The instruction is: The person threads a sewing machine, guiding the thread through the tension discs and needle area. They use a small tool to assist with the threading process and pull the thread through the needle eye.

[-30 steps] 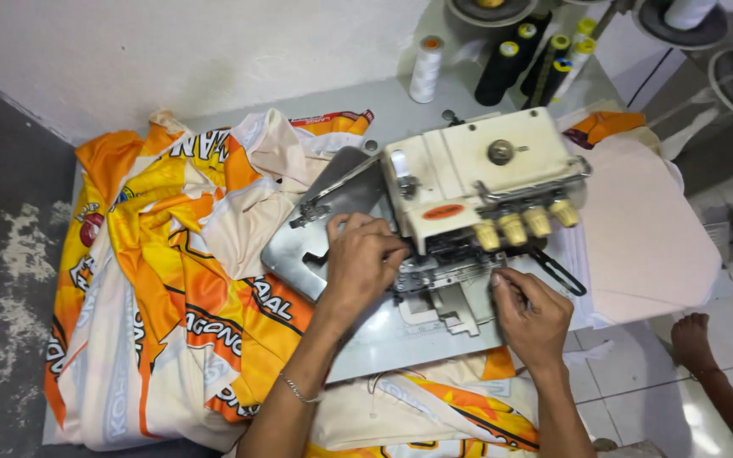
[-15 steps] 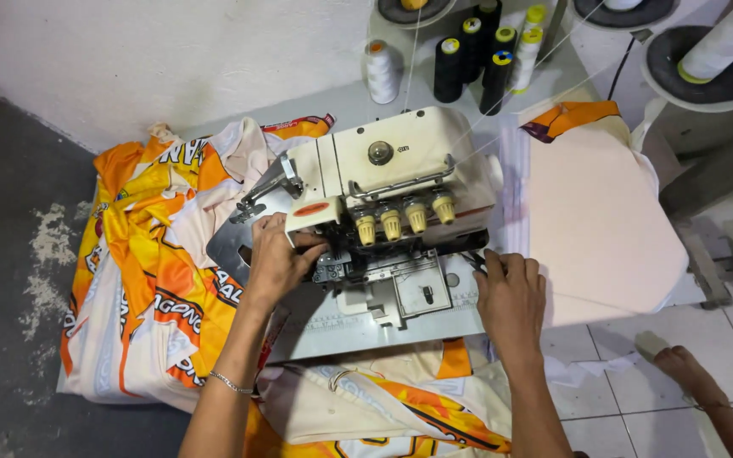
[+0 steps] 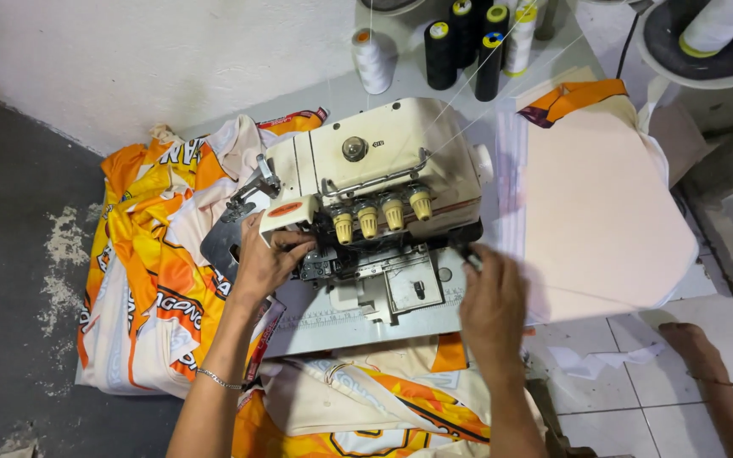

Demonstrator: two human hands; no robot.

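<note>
A cream overlock sewing machine (image 3: 375, 157) with several yellow tension knobs stands on a grey table (image 3: 358, 326). My left hand (image 3: 265, 261) rests against its front left, fingers curled at the needle area under the orange label; whether it grips anything is hidden. My right hand (image 3: 492, 309) is at the machine's front right corner, with its fingertips pinched on a small dark piece (image 3: 471, 253). Orange, yellow and white printed fabric (image 3: 154, 280) is heaped left of the machine. More of this fabric (image 3: 366, 407) lies on my lap below the table edge.
Thread cones, one white (image 3: 372, 59) and several dark (image 3: 441, 53), stand behind the machine, threads running down to it. A stack of pale pink fabric (image 3: 604, 212) covers the table's right side. Another person's bare limb (image 3: 697, 348) rests on the white tiled floor at lower right.
My right hand has moved right, from the machine bed to its front right corner. My left hand stays at the needle area. The view has shifted slightly.
</note>
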